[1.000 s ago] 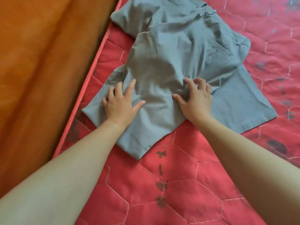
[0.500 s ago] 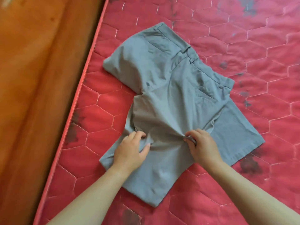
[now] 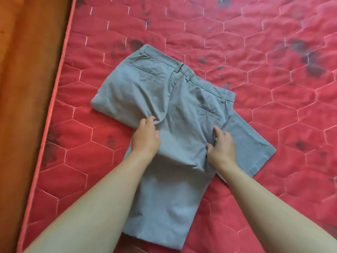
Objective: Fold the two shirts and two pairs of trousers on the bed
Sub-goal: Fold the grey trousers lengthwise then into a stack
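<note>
A grey-blue pair of trousers [image 3: 184, 99] lies on the red quilted mattress [image 3: 273, 52], back pockets up, waistband at the far side, the legs running toward me. Its upper part is bunched and wrinkled around the seat. My left hand [image 3: 145, 137] grips a fold of the cloth at the left of the seat, fingers curled into it. My right hand [image 3: 219, 143] pinches a raised ridge of the cloth at the right of the seat. One leg spreads out to the right [image 3: 255, 143]; the other leg [image 3: 164, 207] runs between my forearms. No other garment is in view.
The mattress's left edge [image 3: 54, 106] runs diagonally, with an orange-brown wooden surface [image 3: 21, 106] beyond it. Dark stains mark the red cover in several places. Open mattress lies beyond the waistband and to the right.
The view has pulled back and the whole garment now shows. My hands went from flat on the cloth to gripping it, and the trousers were dragged toward me and straightened.
</note>
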Available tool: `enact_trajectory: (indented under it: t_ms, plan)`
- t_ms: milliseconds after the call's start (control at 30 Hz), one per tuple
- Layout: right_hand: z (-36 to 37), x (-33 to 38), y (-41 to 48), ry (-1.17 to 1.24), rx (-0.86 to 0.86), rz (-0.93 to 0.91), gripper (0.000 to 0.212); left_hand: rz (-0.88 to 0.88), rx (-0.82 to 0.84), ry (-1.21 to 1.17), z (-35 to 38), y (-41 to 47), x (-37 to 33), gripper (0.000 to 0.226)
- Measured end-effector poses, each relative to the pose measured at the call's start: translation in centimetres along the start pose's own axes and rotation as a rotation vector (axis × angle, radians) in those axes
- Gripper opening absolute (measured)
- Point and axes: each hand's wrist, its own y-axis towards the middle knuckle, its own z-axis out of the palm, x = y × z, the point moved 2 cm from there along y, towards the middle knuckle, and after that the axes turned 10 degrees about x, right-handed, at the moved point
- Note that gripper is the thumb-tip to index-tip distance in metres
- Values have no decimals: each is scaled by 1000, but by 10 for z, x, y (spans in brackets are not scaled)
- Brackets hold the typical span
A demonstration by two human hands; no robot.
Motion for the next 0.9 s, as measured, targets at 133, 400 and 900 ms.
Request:
enact_trajectory:
  t_ms: [133,400,900]
  plan:
    - [-43,-51,-27,-112,44,-107,57,47,139,-52,35,-44,-22,43]
    - [-161,-206,-85,-286,68,4,57,126,420,-2,136,-143,-148,38]
    - [-189,-238,41,-42,-14,-19,59,-43,210,235,185,-48,-229,73]
